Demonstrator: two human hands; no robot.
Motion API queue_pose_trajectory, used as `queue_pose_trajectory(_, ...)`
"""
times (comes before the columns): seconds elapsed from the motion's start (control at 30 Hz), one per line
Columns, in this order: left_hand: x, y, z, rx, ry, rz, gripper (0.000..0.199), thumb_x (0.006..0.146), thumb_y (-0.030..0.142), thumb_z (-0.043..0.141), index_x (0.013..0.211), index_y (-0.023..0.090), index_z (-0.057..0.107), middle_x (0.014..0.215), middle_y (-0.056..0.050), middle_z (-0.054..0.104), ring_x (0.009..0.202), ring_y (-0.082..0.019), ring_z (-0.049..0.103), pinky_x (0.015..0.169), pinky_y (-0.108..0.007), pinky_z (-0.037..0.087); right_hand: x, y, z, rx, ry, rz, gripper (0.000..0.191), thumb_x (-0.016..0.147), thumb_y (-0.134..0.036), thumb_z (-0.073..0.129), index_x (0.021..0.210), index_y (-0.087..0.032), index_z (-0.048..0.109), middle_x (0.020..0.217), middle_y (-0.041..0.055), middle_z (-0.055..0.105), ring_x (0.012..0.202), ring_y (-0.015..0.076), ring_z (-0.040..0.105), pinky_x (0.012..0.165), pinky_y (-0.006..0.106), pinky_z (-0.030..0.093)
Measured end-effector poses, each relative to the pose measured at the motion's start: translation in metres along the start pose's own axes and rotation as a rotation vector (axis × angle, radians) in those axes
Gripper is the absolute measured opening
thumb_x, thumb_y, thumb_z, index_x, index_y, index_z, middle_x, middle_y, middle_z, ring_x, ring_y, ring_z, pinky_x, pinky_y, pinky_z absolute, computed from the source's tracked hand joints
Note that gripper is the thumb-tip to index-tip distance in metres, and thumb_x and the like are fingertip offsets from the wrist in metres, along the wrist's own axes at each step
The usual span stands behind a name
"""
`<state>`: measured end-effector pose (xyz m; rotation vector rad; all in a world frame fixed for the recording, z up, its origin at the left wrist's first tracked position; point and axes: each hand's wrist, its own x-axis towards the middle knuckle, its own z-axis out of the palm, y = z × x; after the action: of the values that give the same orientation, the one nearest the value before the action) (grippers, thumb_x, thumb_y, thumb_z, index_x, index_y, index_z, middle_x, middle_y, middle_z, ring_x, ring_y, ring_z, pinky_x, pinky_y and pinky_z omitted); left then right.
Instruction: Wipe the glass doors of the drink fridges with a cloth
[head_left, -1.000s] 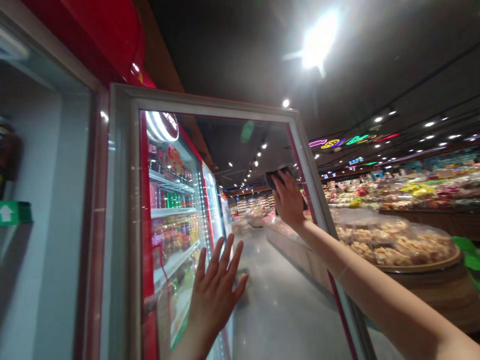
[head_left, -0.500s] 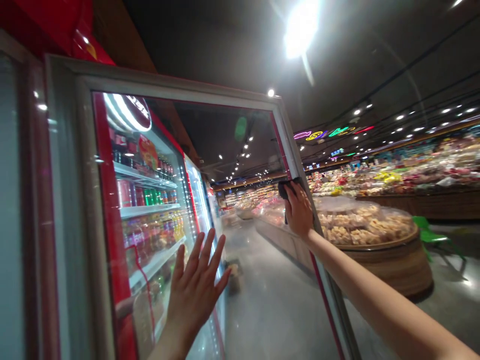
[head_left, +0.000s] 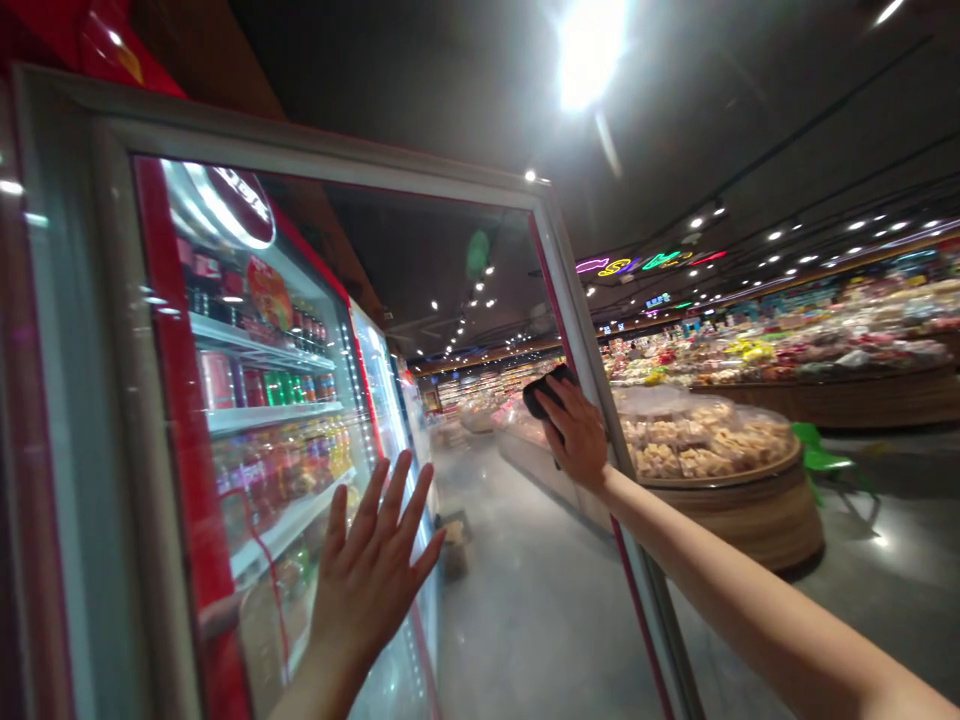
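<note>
A glass cooler door (head_left: 337, 155) with a grey metal frame stands swung out in front of me. My left hand (head_left: 367, 565) is spread flat, palm toward the pane, and seems to rest against the glass at lower centre. Near the frame's right side, my right hand (head_left: 577, 425) presses a bunched black cloth (head_left: 541, 392) against the pane. Its fingers lie over the cloth and cover part of it. Whether the cloth is folded is hard to see.
Through the pane show a red drinks cooler (head_left: 169, 400) and lit shelves (head_left: 274, 412) of bottles and cans. Right of the door stand a round wooden display (head_left: 735, 510) of packaged food and a green chair (head_left: 821, 450). A grey floor (head_left: 517, 620) runs along the aisle.
My right hand and the cloth have shifted slightly left and down on the pane, away from the frame. The view has turned a little; my left hand keeps its spread pose.
</note>
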<state>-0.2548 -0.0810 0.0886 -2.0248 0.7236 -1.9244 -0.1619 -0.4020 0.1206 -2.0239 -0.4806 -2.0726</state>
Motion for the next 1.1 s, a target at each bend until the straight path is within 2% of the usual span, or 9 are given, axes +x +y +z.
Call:
queue_pose_trajectory(0.2,0.0,0.002,-0.003,0.022,0.014,0.006,0.069,0.098,0.049,0.052,0.158,0.02,0.032,0.163,-0.012,0.035,0.154,-0.028,0.025,0.128,-0.053,0.01,0.045,0.0,0.012,0.099,0.142,0.19,0.046,0.102,-0.034,0.04,0.144,-0.024,0.054,0.154,0.0099,0.049,0.147,0.0286,0.036,0.119,0.054,0.035)
queue_pose_trajectory(0.3,-0.001,0.001,-0.003,0.021,0.009,0.004,0.071,0.098,0.049,0.052,0.159,0.021,0.029,0.163,-0.011,0.034,0.154,-0.027,0.024,0.128,-0.052,0.01,0.041,-0.026,0.01,0.164,0.038,0.006,0.046,0.103,-0.034,0.038,0.146,-0.025,0.052,0.158,0.0079,0.044,0.151,0.0272,0.029,0.121,0.053,0.033)
queue_pose_trajectory(0.43,-0.004,0.002,-0.002,0.029,-0.016,-0.004,0.074,0.097,0.05,0.052,0.16,0.022,0.026,0.164,-0.01,0.032,0.155,-0.027,0.021,0.129,-0.052,0.007,-0.008,-0.03,-0.003,0.21,-0.146,-0.342,0.043,0.101,-0.029,0.045,0.143,-0.03,0.056,0.156,0.0035,0.047,0.15,0.0249,0.034,0.121,0.049,0.036)
queue_pose_trajectory(0.57,-0.006,0.003,-0.002,0.05,-0.032,0.002,0.076,0.097,0.05,0.052,0.161,0.022,0.023,0.164,-0.009,0.032,0.155,-0.027,0.02,0.129,-0.052,0.006,0.006,-0.007,0.005,0.161,0.065,-0.058,0.043,0.101,-0.029,0.043,0.141,-0.026,0.058,0.152,0.0079,0.052,0.146,0.0274,0.04,0.119,0.052,0.038)
queue_pose_trajectory(0.67,-0.006,0.004,-0.002,0.054,-0.046,-0.011,0.076,0.096,0.051,0.052,0.161,0.022,0.023,0.164,-0.009,0.033,0.155,-0.027,0.02,0.129,-0.052,0.005,0.043,-0.027,0.017,0.122,0.157,0.135,0.045,0.102,-0.031,0.039,0.142,-0.023,0.057,0.153,0.0097,0.05,0.147,0.0286,0.037,0.119,0.053,0.037)
queue_pose_trajectory(0.8,-0.006,0.005,-0.003,0.049,-0.054,-0.01,0.077,0.096,0.051,0.053,0.161,0.023,0.023,0.164,-0.008,0.032,0.155,-0.027,0.02,0.129,-0.052,0.005,0.04,-0.081,0.009,0.181,-0.047,-0.16,0.044,0.102,-0.031,0.042,0.144,-0.025,0.056,0.158,0.0067,0.044,0.151,0.0262,0.03,0.121,0.05,0.035)
queue_pose_trajectory(0.9,-0.008,0.005,-0.004,0.067,-0.046,-0.005,0.078,0.095,0.052,0.054,0.16,0.022,0.024,0.164,-0.009,0.032,0.156,-0.027,0.017,0.129,-0.052,0.004,0.014,-0.082,-0.006,0.205,-0.175,-0.378,0.042,0.1,-0.029,0.046,0.14,-0.031,0.058,0.156,0.0017,0.047,0.15,0.0241,0.033,0.121,0.048,0.035)
queue_pose_trajectory(1.03,-0.011,0.005,-0.003,0.106,-0.062,0.012,0.075,0.096,0.054,0.052,0.159,0.021,0.029,0.165,-0.009,0.031,0.157,-0.027,0.012,0.129,-0.053,0.001,0.029,-0.051,0.0,0.163,-0.011,-0.134,0.042,0.1,-0.028,0.043,0.139,-0.026,0.06,0.152,0.0066,0.052,0.146,0.0279,0.04,0.117,0.052,0.039)
queue_pose_trajectory(1.1,-0.011,0.006,-0.002,0.116,-0.08,0.007,0.074,0.096,0.055,0.051,0.158,0.021,0.03,0.165,-0.009,0.03,0.157,-0.026,0.01,0.129,-0.052,-0.001,0.056,-0.057,0.01,0.151,0.09,0.026,0.044,0.101,-0.029,0.04,0.141,-0.023,0.058,0.153,0.0092,0.05,0.146,0.0297,0.039,0.117,0.054,0.038)
